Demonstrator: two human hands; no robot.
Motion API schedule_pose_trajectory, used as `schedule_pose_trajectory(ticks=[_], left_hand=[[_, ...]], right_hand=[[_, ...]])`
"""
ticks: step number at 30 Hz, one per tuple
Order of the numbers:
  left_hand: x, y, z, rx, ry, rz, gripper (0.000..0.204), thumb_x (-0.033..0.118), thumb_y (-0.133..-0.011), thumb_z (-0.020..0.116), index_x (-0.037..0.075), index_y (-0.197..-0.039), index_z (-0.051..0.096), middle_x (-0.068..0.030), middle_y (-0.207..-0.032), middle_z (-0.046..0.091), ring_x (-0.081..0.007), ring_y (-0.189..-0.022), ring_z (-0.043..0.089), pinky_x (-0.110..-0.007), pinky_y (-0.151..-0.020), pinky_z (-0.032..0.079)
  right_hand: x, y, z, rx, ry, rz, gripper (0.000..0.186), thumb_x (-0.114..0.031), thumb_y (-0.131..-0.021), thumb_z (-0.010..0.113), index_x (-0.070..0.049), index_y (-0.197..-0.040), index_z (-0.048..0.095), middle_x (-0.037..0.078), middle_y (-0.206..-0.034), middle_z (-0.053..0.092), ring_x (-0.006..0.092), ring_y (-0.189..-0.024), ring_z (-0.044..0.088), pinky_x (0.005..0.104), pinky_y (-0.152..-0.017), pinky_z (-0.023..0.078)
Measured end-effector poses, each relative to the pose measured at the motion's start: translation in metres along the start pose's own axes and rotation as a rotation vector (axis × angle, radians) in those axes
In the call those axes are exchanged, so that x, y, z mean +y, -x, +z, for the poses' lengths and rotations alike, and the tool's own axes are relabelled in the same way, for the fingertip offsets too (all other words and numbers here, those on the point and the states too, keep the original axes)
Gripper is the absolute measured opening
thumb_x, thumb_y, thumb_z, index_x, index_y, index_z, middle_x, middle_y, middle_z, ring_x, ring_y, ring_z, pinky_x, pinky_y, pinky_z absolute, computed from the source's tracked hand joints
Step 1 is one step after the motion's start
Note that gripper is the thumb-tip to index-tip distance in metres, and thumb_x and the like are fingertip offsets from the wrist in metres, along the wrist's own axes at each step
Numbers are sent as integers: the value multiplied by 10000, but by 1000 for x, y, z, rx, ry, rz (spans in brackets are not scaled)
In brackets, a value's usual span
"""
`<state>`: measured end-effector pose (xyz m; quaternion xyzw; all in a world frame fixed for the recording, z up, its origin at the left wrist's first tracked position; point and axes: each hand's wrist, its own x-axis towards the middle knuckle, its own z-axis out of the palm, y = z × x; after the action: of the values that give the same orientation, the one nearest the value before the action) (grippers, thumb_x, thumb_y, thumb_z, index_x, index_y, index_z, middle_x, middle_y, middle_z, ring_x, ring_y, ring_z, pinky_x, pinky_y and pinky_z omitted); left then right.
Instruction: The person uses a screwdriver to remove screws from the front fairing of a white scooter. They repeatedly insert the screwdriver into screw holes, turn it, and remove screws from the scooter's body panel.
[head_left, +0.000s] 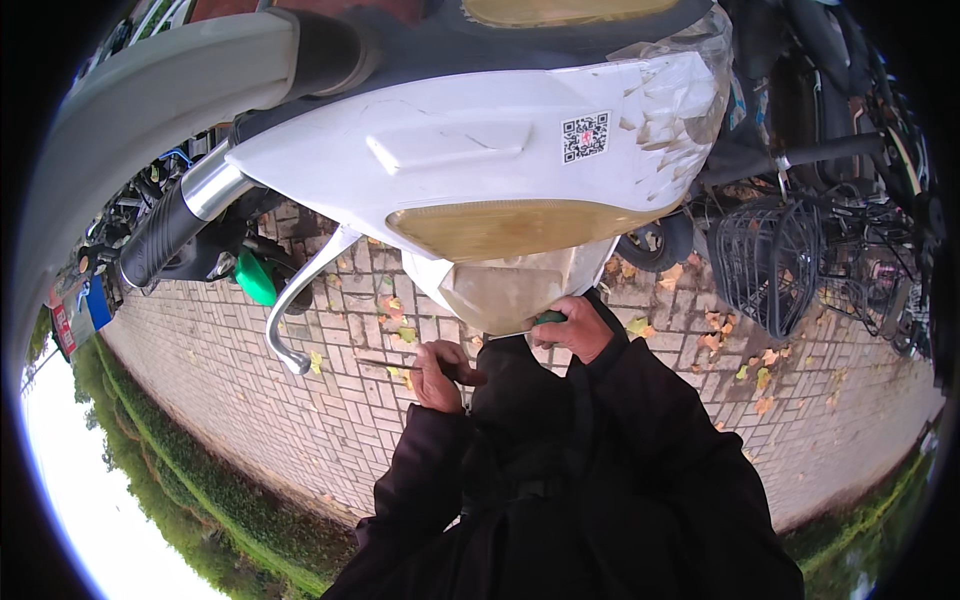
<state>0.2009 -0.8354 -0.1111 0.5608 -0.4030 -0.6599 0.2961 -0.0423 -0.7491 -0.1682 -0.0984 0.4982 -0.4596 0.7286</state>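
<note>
A scooter's white front panel [440, 130] spans the view ahead of me, with a yellowed lamp cover [520, 228] and a cloudy clear lens [505, 290] below it. My right hand [585, 330] is closed around a green-handled tool [549, 317] at that lens's lower edge; the tool's working end is hidden. Lower and to the left, my left hand [437, 378] grips a screwdriver [385, 365]. Its thin shaft points left and its dark handle shows inside the fingers. The left hand is apart from the scooter.
The scooter's brake lever [283, 318] and black handlebar grip [160, 238] jut out at left. Cracked clear tape [675, 110] covers the panel's right end. A black wire basket [765, 265] and parked bikes stand at right. Fallen leaves [763, 380] lie on brick paving [330, 425].
</note>
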Motion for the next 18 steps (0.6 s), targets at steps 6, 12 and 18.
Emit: schedule_pose_trajectory(ticks=[6, 12, 18], left_hand=[[38, 2, 51, -87, 218, -103, 576, 485, -1121, 298, 35, -812, 483, -160, -760, 575, -251, -655, 574, -349, -640, 499], [37, -6, 83, -152, 144, -210, 536, 480, -1118, 335, 44, -850, 493, -176, -896, 638, -242, -742, 611, -364, -723, 516], [27, -10, 108, -213, 13, -201, 545, 461, -1116, 373, 38, -806, 523, -147, -950, 669, -207, -810, 619, -345, -774, 524]], right_hand=[[-6, -8, -10, 42, -81, 167, 187, -47, -809, 696, 81, -945, 707, 123, -795, 702, 175, -727, 687, 305, -670, 558], [-20, 39, -1, 40, 665, -447, 416, -215, -783, 799, -51, -1161, 748, 138, -946, 760, 281, -881, 734, 377, -806, 556], [-35, 39, 21, -164, 1114, -182, 351, -370, -750, 801, -98, -969, 763, 96, -880, 757, 298, -857, 727, 417, -757, 551]])
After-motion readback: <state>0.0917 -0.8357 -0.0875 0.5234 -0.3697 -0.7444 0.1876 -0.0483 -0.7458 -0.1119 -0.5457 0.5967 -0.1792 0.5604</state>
